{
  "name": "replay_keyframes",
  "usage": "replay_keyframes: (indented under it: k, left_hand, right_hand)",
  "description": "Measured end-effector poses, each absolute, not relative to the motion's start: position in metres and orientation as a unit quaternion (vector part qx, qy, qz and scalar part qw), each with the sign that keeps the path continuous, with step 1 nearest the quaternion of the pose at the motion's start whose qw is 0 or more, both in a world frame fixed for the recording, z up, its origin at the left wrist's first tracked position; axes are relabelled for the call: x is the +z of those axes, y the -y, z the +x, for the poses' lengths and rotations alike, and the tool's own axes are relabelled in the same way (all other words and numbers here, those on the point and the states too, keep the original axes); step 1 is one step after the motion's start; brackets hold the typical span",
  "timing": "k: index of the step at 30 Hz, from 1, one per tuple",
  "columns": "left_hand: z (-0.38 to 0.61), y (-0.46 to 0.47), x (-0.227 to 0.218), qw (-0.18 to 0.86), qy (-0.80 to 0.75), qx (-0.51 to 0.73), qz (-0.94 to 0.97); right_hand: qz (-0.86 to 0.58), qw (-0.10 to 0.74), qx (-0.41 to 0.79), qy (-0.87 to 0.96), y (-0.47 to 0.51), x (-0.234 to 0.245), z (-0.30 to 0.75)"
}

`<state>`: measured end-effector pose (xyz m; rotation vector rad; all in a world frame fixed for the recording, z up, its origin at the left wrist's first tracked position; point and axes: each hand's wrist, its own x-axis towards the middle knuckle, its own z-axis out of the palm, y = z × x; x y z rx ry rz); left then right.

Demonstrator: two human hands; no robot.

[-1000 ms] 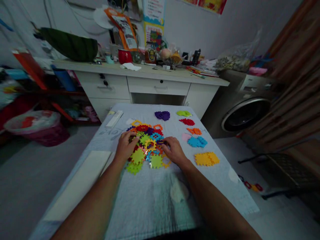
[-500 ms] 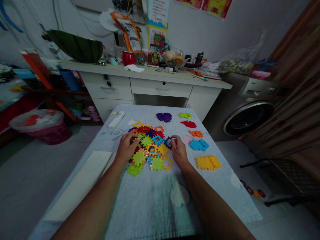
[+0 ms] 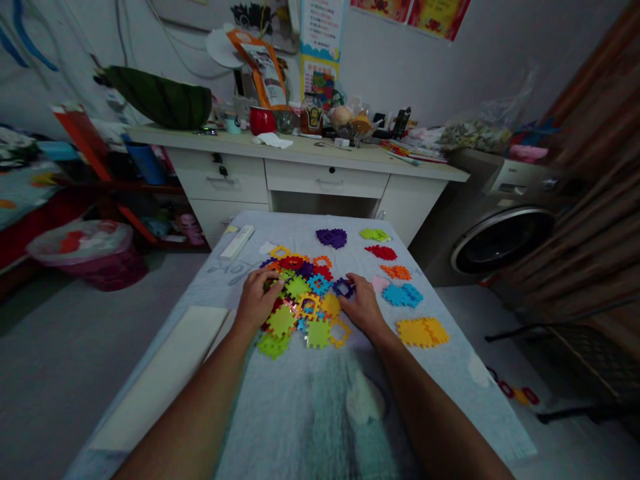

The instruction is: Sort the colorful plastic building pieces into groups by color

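- Your right hand (image 3: 363,303) pinches a purple toy piece (image 3: 343,288) beside the colourful pile (image 3: 299,288).
- Your left hand (image 3: 257,299) meets its left side; grip unclear.

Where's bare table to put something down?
Bare tablecloth: between the forearms, nearside of the mixed plastic-tile pile; also outside the right forearm, nearside of the yellow tiles. Crowded: between the hands, and the right-side sorted tiles.
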<state>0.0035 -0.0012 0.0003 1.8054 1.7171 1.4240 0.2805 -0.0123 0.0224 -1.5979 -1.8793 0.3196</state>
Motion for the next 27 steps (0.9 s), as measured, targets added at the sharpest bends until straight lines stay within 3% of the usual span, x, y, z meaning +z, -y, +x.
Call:
replay_keyframes:
  k: [5,16,27]
  left_hand:
    - [0.005,0.002,0.001,0.115,-0.598,0.486,0.627]
    - [0.007,0.004,0.004,0.132,-0.607,0.476,0.623]
    - [0.007,0.005,0.007,0.147,-0.602,0.480,0.621]
  right_hand:
    - [-0.585,0.353,0.104,0.723,-0.023,0.045,0.278]
    - [-0.647,0.254,0.073,0.715,-0.131,0.059,0.241]
    - [-0.634,0.341,0.098,0.687,-0.168,0.047,0.243]
